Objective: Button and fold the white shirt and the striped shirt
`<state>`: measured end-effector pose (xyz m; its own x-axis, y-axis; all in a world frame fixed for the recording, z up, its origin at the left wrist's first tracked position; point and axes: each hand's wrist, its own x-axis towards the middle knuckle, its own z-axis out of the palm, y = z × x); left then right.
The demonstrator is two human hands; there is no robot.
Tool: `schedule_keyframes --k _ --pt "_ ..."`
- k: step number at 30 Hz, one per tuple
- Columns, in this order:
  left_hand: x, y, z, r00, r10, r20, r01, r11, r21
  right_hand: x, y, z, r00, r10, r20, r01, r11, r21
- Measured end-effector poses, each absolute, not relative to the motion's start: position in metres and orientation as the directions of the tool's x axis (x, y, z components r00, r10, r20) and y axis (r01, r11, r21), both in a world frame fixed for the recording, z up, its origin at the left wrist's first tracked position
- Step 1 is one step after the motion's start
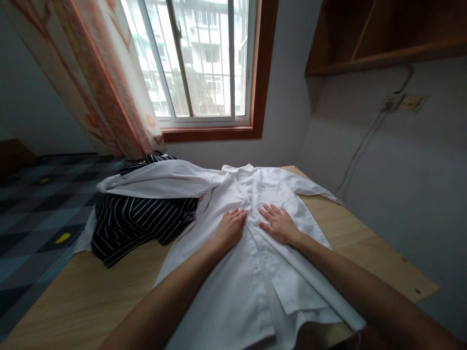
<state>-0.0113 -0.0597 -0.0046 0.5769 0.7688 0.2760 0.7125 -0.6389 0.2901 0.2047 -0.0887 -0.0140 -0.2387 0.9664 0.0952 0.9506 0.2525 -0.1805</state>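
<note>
A white long-sleeved shirt (226, 272) lies spread front up, its collar toward the window and its lower front parted. My left hand (232, 226) rests on the middle of the shirt, fingers stretched out and close together. Just right of the front opening, my right hand (278, 222) lies flat on the cloth with its fingers spread. Neither hand grips anything. One shirt sleeve stretches left over a black garment with white stripes (142, 223); the other reaches toward the right edge of the board.
Under the shirt is a wooden board (365, 248), its right corner near the wall. A checked bedspread (44, 209) lies at left. Beyond stand a curtain (105, 73) and a window (204, 63). A cable (359, 148) hangs from a wall socket (410, 103) below a wooden shelf (386, 53).
</note>
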Motion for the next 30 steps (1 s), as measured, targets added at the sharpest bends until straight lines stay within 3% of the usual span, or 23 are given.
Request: schedule_keyframes --k 8,12,16,20,22,25,30 --pt "0.002 -0.041 -0.002 0.423 0.844 0.329 0.8 -0.519 0.301 0.192 -0.061 -0.014 -0.136 0.959 0.249 0.962 0.188 -0.2" --pt "-0.002 -0.053 0.012 0.332 0.861 0.385 0.847 -0.452 0.281 0.188 -0.056 -0.006 -0.022 0.939 0.342 0.946 0.13 -0.297" --pt "-0.017 -0.094 0.036 0.394 0.885 0.249 0.841 -0.456 0.292 0.193 -0.084 0.013 -0.011 0.923 0.384 0.893 0.182 -0.412" --pt "-0.025 -0.145 0.041 0.525 0.846 0.096 0.771 -0.52 0.367 0.192 -0.146 0.03 -0.283 0.9 0.331 0.835 0.401 -0.377" --pt "-0.022 -0.161 0.035 0.562 0.825 0.06 0.747 -0.538 0.39 0.187 -0.174 0.03 -0.363 0.893 0.265 0.843 0.436 -0.315" --pt "-0.015 -0.169 0.026 0.573 0.819 0.035 0.75 -0.542 0.379 0.179 -0.195 0.025 -0.365 0.913 0.181 0.887 0.4 -0.23" --pt "-0.011 -0.158 0.028 0.541 0.841 -0.019 0.77 -0.486 0.414 0.178 -0.19 0.024 -0.233 0.967 0.106 0.94 0.252 -0.229"
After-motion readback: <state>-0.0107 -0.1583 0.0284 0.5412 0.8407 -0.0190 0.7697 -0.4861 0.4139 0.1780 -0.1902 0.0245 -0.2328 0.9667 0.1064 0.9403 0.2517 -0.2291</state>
